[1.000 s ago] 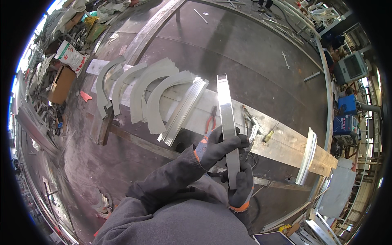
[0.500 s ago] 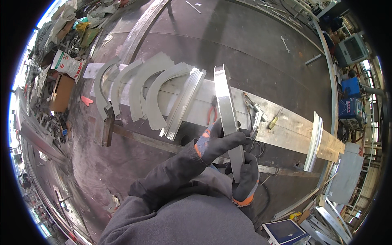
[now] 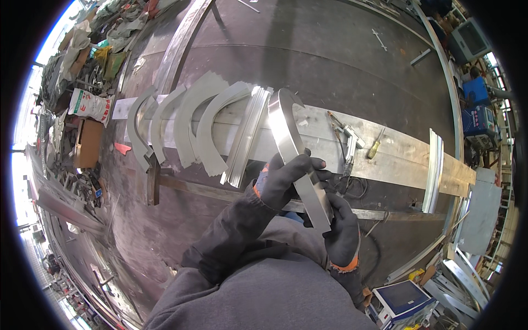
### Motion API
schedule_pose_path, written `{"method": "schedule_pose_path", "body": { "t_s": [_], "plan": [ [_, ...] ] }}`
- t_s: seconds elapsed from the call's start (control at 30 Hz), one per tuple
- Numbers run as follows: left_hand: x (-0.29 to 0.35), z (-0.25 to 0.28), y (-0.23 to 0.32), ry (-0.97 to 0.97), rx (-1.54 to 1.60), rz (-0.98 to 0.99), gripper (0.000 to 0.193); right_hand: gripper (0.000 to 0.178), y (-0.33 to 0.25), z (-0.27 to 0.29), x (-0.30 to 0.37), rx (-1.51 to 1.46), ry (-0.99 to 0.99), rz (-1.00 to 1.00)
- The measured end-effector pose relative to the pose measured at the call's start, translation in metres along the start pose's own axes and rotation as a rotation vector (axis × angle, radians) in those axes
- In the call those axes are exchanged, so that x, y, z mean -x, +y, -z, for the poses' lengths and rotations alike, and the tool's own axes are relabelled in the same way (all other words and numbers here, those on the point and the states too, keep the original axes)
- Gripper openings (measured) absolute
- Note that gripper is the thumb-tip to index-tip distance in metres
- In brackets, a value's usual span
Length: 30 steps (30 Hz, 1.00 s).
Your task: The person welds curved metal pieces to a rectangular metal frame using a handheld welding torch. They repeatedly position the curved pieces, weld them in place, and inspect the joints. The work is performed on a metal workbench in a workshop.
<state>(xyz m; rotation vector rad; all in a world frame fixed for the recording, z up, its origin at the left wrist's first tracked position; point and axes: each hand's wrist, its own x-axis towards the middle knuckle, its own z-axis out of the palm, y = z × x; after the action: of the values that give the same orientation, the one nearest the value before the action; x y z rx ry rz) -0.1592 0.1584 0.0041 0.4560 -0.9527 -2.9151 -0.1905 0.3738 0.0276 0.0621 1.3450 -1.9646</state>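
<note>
The left hand (image 3: 286,179) and right hand (image 3: 341,231) both grip the already curved metal strip (image 3: 286,138) at frame centre, not yet set down; four curved plates (image 3: 183,129) lie on the counter (image 3: 404,165), centre left.

Place: a metal workshop, from what I see around me
Long board (image 3: 401,164): before me, bearing curved metal strips (image 3: 204,132), ridged profiles (image 3: 246,137) and a screwdriver (image 3: 373,150)
Right edge: blue machines (image 3: 478,120)
Left edge: a white sack (image 3: 91,105) among heaped clutter (image 3: 118,41)
Lower right: loose metal lengths (image 3: 465,279)
</note>
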Motion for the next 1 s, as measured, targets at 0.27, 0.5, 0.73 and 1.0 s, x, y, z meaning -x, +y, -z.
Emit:
{"method": "schedule_pose_path", "body": {
  "t_s": [0.27,0.5,0.73,1.0],
  "plan": [
    [-0.007,-0.005,-0.002,-0.019,-0.032,-0.024,0.038,0.041,-0.008,-0.002,0.002,0.481,0.029,0.05],
    [-0.016,-0.031,-0.008,0.158,-0.067,-0.069,0.045,0.041,0.004,0.006,-0.008,0.378,0.087,0.136],
    [-0.019,-0.02,-0.076,0.192,-0.44,0.044,0.027,0.039,0.039,0.032,-0.042,0.333,0.041,0.136],
    [-0.075,0.056,-0.161,0.39,-0.783,0.158,0.02,0.033,0.094,0.171,-0.129,0.737,0.073,0.078]
  ]
}}
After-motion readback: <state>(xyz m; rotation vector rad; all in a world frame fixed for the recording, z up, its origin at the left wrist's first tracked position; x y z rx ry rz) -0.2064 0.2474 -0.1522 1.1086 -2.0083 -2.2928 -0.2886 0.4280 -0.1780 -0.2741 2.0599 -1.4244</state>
